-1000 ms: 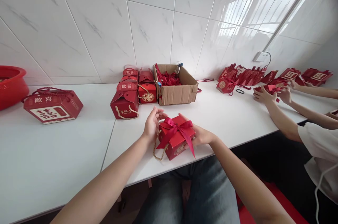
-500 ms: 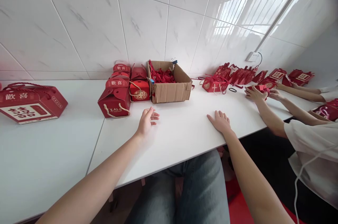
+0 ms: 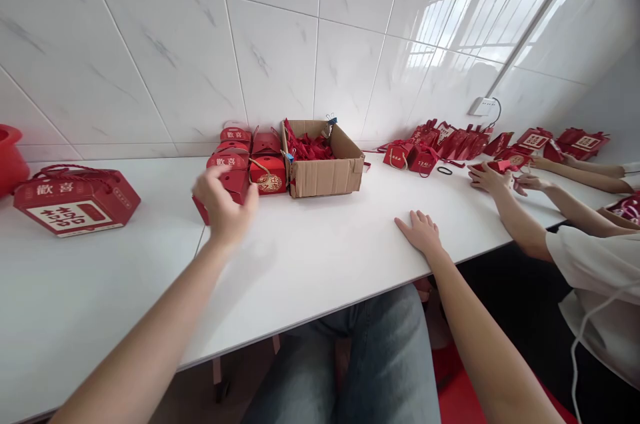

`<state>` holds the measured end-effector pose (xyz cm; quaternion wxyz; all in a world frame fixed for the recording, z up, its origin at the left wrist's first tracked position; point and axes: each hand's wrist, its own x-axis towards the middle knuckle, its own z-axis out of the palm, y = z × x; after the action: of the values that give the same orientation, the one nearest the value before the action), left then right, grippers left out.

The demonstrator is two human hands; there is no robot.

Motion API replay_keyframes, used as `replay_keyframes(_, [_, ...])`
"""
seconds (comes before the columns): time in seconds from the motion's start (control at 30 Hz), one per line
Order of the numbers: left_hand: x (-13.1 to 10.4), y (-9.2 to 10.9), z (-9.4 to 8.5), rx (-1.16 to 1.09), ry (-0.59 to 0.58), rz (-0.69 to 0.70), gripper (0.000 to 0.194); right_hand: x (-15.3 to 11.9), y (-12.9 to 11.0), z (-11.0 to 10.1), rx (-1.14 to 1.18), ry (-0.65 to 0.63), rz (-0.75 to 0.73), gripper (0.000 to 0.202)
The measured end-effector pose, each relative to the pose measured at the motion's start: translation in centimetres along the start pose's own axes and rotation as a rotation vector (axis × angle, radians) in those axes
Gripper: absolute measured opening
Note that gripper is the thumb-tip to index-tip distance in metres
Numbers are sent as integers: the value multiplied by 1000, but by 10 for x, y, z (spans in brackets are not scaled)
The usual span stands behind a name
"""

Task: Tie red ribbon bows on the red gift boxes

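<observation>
My left hand (image 3: 227,211) is raised in front of the nearest red gift box (image 3: 236,183), with fingers curved and thumb spread apart. It covers much of that box, and whether it touches the box I cannot tell. Behind and beside it stand more red boxes, one with a gold round print and a rope handle (image 3: 269,174). My right hand (image 3: 421,232) lies flat on the white table with its fingers spread and nothing in it.
A cardboard box (image 3: 327,177) of red ribbons (image 3: 310,148) stands by the wall. At left sit a large red gift box (image 3: 75,201) and a red tub (image 3: 10,161). Co-workers' hands (image 3: 487,177) handle red boxes at right, near a black ring (image 3: 445,171).
My left hand has moved left and up from the bare table to the front red box. My right hand stays on the table. The view has shifted slightly left.
</observation>
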<state>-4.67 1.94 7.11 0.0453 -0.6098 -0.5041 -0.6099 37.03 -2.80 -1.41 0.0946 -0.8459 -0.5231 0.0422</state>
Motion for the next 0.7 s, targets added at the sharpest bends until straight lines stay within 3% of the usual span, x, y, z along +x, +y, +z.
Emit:
replay_keyframes(0.13, [31,-36,-32,156,89,-79,70,0,2,2,6,7,-7,78])
replay_keyframes(0.2, [26,-50,-39,61,71,-209,81,1,3,4,-3,17,-7,77])
replay_keyframes(0.3, [2,-62,-31,-6,-91,-377,100,2,5,6,-12,28,-13,76])
replay_keyframes(0.37, [-14,-64,-18,77,-141,-410,118,2,6,6,-10,30,-16,77])
replay_keyframes(0.47, [-26,-63,-5,96,-161,-421,121,2,6,5,-7,28,-13,77])
replay_keyframes(0.6, [-32,-60,-8,-31,-160,-383,113,1,6,5,-11,25,-7,78])
replay_keyframes(0.7, [-41,-48,-14,-201,-317,-328,114,0,5,5,-11,25,-9,78])
